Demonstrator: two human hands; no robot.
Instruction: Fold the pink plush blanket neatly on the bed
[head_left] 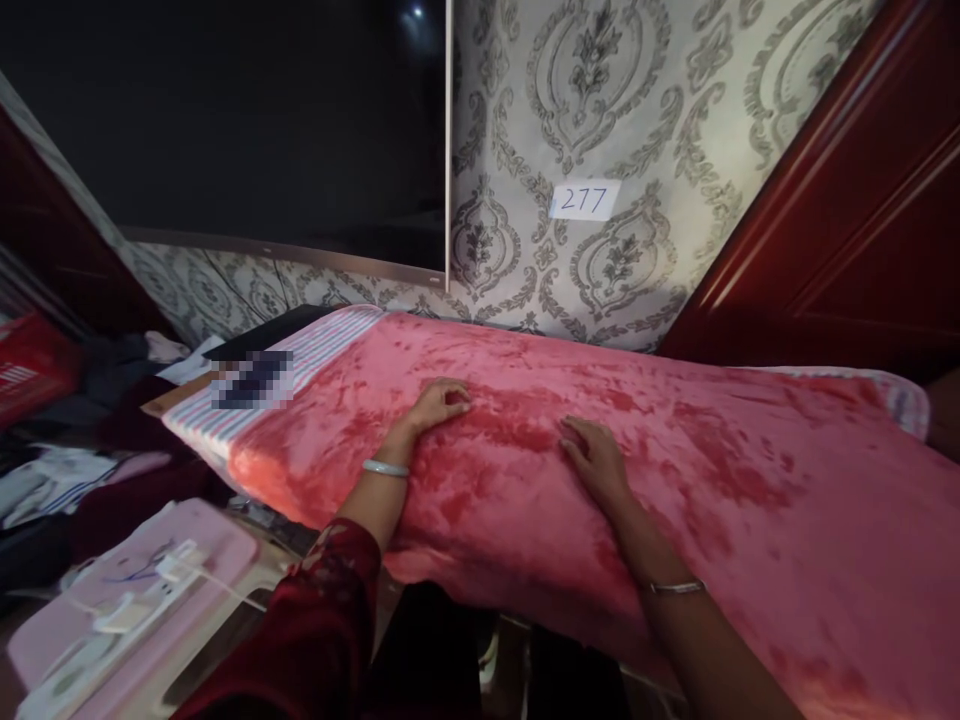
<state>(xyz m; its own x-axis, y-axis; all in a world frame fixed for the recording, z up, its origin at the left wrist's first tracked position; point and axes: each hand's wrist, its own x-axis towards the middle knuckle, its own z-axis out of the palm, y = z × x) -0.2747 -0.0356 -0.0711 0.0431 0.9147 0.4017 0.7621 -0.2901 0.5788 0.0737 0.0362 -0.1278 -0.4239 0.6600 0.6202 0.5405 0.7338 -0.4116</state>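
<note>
A pink-red plush blanket [705,470] is spread over a long board with a striped cover [322,345]. My left hand [439,403] lies on the blanket near its middle, fingers slightly curled and pressing the fabric; a pale bangle sits on that wrist. My right hand [598,462] rests flat on the blanket just to the right, fingers stretched out, a thin metal bangle on the wrist. Neither hand holds anything.
A dark TV screen [247,120] hangs on the patterned wallpaper, beside a paper label reading 277 [585,199]. A red wooden door [862,220] stands at right. Clothes [67,470] pile at left, with a pink flat object [135,590] and white cable below.
</note>
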